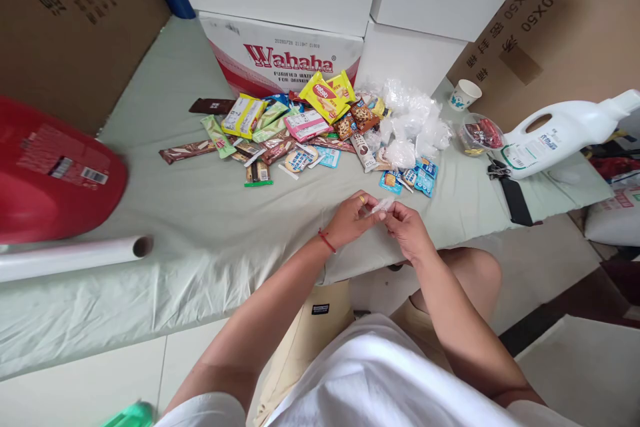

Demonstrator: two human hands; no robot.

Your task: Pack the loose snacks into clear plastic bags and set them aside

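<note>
Between my fingers is a small clear plastic bag [384, 204], crumpled, above the front part of the cloth-covered surface. My left hand [350, 219], with a red cord at the wrist, pinches one side of it. My right hand [406, 225] pinches the other side, fingertips close to the left ones. Just beyond my hands lie blue snack packets [425, 177] and a heap of crumpled clear plastic bags [413, 120]. Left of that heap is a pile of wrapped snacks, including a yellow nabati wafer packet [324, 99], a pink-edged packet [307, 125] and brown stick packets [187, 151].
A Wahaha carton [290, 57] stands behind the snacks. On the right are a paper cup [465, 95], a clear round tub [480, 133], a white jug [565, 133] and keys with a black strap [515, 199]. A red container [55, 173] and white roll [75, 259] are on the left.
</note>
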